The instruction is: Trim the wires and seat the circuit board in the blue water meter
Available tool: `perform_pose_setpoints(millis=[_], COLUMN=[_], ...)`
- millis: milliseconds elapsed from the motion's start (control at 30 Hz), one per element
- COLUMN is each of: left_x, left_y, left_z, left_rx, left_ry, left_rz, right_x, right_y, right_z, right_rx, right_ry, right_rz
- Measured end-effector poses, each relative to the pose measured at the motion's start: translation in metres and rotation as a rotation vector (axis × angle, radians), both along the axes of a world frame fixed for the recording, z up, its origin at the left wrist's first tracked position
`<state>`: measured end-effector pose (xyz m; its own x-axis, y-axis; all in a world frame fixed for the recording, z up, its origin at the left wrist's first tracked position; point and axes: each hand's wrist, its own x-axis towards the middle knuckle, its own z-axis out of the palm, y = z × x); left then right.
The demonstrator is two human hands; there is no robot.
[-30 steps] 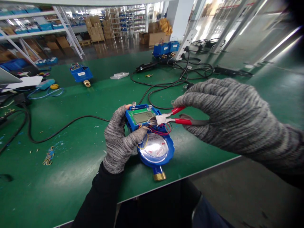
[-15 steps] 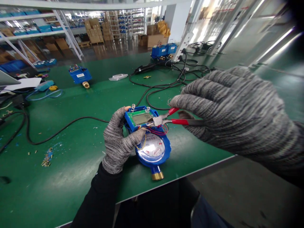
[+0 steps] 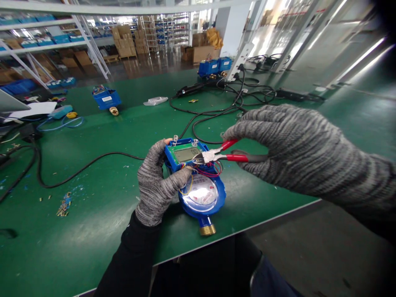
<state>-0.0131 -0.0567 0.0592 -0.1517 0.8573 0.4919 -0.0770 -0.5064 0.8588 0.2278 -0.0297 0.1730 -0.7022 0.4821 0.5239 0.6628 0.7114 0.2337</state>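
A blue water meter (image 3: 202, 196) with a brass threaded end rests near the front edge of the green table. Its opened top box shows a circuit board with a small display (image 3: 185, 154), and red, yellow and dark wires hang out below. My gloved left hand (image 3: 159, 177) grips the box from the left, thumb pressed by the wires. In my gloved right hand (image 3: 287, 144) are red-handled pliers (image 3: 213, 155), their handles somewhat apart. The pliers' jaws lie over the lower right of the board, at the wires; whether they pinch one I cannot tell.
Another blue meter (image 3: 107, 99) stands at the back left, with more blue units (image 3: 213, 66) at the back right. Black cables (image 3: 216, 111) and a white power strip (image 3: 241, 62) lie behind my right hand. Small brass pieces (image 3: 64, 206) are scattered on the left.
My right hand sits slightly lower, with the pliers' jaws still at the board's lower right. My left hand keeps its hold on the meter. The whole view has shifted slightly.
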Motion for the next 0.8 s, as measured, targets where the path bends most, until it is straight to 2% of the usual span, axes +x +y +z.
perform_pose_setpoints(millis=[167, 367, 533, 633, 800], left_x=[0.0, 0.0, 0.0, 0.0, 0.001], left_y=[0.002, 0.001, 0.001, 0.002, 0.002], left_z=[0.0, 0.001, 0.002, 0.003, 0.003], left_rx=[-0.016, -0.018, -0.019, -0.023, -0.026], left_ry=[-0.026, -0.04, -0.05, -0.041, -0.051], left_rz=[0.005, 0.002, 0.006, 0.015, 0.015], right_x=[-0.001, -0.002, 0.012, 0.02, 0.029], right_y=[0.0, -0.002, -0.008, -0.01, -0.009], right_z=[-0.005, -0.012, 0.004, 0.01, 0.003], right_rx=[-0.072, -0.123, -0.17, -0.14, -0.09], right_ry=[0.06, 0.182, 0.436, 0.408, 0.348], right_rz=[-0.021, 0.019, -0.187, -0.182, -0.186])
